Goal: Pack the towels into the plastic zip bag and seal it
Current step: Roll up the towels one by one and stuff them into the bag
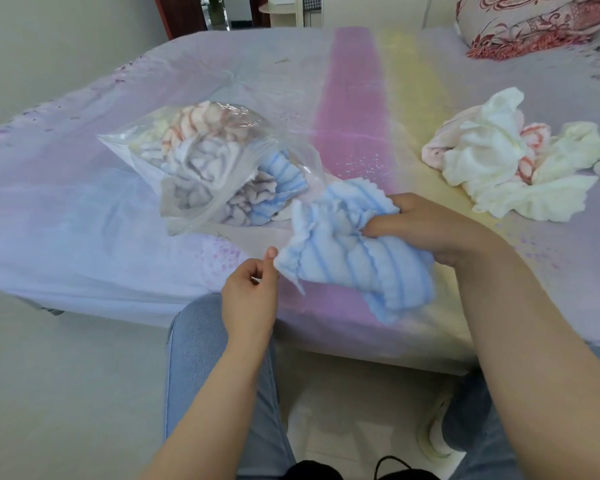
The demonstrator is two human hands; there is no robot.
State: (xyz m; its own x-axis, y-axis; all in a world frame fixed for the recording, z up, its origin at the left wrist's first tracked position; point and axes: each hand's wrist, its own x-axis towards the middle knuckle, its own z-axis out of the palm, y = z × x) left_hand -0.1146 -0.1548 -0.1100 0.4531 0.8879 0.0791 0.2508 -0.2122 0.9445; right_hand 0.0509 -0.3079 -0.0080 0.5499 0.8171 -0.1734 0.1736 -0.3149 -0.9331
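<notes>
The right hand (426,230) grasps a crumpled pale-blue towel with darker blue stripes and a scalloped edge (347,261): its fingers are curled into the bunched cloth at the towel's right end, and the fingertips are buried in the folds, so how many of them grip cannot be made out. The left hand (250,292) has its fingers curled toward the palm, with thumb and forefinger pinching the towel's lower left corner; the contact point itself is small and partly hidden by the thumb. Between the two hands the towel hangs slack above the near edge of the bed covered by a pastel lilac sheet with a pink and a yellow band (84,209).

Just beyond the left fingertips lies the clear plastic zip bag (187,147) on its side, its mouth open toward the hands and touching no finger. Inside it are several rumpled towels: a blue-striped one nearest the mouth, greyish-lilac ones in the middle, and a red-striped one at the far end. Glare and creases in the plastic blur their outlines, so their count is unclear, and the zip strip is hard to trace.

Well to the right of the right-hand fingers sits a loose heap of white, cream and pink-patterned towels (506,168), cut off at the picture's right edge. At the far corner, a red-and-white patterned pillow (534,22) is also cropped. Below the hands are legs in blue jeans (201,368), the right knee mostly hidden behind the right forearm.
</notes>
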